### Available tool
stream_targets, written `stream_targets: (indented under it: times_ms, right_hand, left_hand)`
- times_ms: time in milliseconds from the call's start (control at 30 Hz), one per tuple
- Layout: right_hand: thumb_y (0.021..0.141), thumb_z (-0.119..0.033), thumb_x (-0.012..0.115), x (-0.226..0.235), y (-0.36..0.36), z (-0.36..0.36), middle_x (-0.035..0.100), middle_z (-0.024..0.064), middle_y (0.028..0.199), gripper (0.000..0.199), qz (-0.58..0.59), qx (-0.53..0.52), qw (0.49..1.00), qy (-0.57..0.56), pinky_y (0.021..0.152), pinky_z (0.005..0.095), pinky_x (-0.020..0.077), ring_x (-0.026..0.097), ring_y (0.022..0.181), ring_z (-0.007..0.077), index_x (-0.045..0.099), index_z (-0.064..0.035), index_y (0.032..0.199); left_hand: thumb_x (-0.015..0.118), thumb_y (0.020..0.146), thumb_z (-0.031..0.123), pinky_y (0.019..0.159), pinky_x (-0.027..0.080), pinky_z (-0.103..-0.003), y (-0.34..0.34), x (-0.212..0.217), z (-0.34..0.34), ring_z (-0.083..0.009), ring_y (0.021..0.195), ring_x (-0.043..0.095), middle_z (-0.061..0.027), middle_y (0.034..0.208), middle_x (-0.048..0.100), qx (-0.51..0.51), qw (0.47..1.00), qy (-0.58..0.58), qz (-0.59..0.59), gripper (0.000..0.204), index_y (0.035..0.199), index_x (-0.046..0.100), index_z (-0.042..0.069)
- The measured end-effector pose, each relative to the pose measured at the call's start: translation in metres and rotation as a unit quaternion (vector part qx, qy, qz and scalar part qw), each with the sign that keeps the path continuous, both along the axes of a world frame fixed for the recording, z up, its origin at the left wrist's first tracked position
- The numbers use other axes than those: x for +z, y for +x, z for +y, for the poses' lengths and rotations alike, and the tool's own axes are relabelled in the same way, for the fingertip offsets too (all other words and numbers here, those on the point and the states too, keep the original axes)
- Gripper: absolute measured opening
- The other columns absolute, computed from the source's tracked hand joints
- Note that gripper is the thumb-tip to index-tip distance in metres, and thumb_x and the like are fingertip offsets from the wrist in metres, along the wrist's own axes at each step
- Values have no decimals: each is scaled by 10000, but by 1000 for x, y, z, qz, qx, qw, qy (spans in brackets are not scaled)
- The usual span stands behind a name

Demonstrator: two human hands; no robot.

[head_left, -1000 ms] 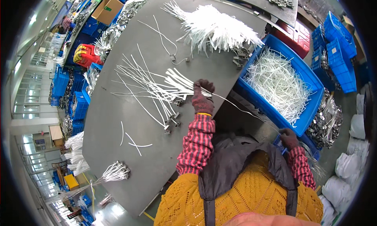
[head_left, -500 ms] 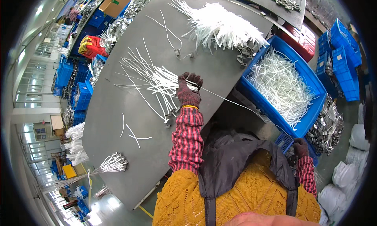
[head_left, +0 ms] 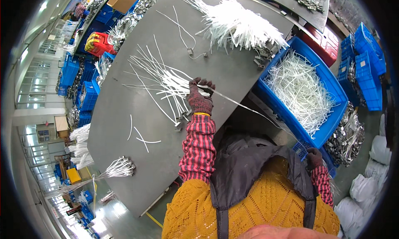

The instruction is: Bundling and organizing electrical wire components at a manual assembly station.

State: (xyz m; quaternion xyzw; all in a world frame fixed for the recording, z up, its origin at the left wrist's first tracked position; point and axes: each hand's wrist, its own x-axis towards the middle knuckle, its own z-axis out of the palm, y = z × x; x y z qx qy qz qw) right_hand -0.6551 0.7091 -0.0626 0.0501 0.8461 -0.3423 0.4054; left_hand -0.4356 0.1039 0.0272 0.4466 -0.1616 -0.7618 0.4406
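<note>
My left hand (head_left: pixel 200 98), in a dark maroon knit glove, is closed at the right end of a loose bunch of white plastic strands (head_left: pixel 168 82) lying on the grey table. From its fingers one long white strand (head_left: pixel 245 107) runs down to the right, past the table edge and the blue crate. My right hand (head_left: pixel 314 159), gloved alike, is low at the right, closed around the far end of that strand; its fingertips are partly hidden. Small metal clips (head_left: pixel 179 123) lie by my left wrist at the lower ends of some strands.
A big pile of white strands (head_left: pixel 241 25) lies at the back of the table (head_left: pixel 120 102). The blue crate (head_left: pixel 338 114) to the right is filled with short white strands. A tied bundle (head_left: pixel 120 168) rests at the table's left edge. Heaped metal clips (head_left: pixel 347 135) stand beyond the crate.
The view has shifted slightly. My right hand has moved a little to the left, and the strand between my hands sits slightly higher near my left fingers. The left hand stays at the bunch.
</note>
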Motion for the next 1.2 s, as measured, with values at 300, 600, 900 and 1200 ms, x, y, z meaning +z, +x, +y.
stream_targets:
  times_ms: [300, 600, 900, 1200]
  right_hand:
    - [753, -61, 671, 36, 3, -80, 622, 42, 705, 298, -12, -25, 999, -41, 441, 300, 421, 525, 492, 133, 697, -54, 1050]
    - [758, -80, 671, 46, 13, -98, 633, 38, 694, 270, -33, 30, 998, -45, 453, 299, 430, 535, 498, 124, 706, -54, 1024]
    - [713, -50, 651, 21, -5, -33, 590, 67, 658, 331, -11, -16, 999, -42, 421, 311, 401, 501, 455, 150, 681, -20, 1041]
    - [721, -66, 654, 33, -4, -36, 590, 62, 651, 328, -26, -18, 999, -37, 435, 316, 407, 519, 470, 145, 687, -20, 1044]
  left_hand:
    - [531, 1012, 345, 778, 585, -483, 12, 4, -9, -316, 808, 680, -108, 920, 664, 7, 999, -28, -14, 286, 1091, 585, 76]
    - [499, 1019, 326, 816, 572, -514, 17, -3, -14, -331, 943, 683, -100, 1063, 677, 34, 998, 12, 56, 266, 1093, 580, 83]
    - [517, 1014, 342, 828, 551, -572, 28, 4, -24, -326, 891, 676, -83, 972, 682, 19, 999, -7, 25, 271, 1024, 615, 89]
    - [557, 999, 348, 880, 562, -544, 30, 13, -15, -328, 920, 681, -116, 995, 682, -8, 1000, -16, 3, 282, 1049, 622, 78]
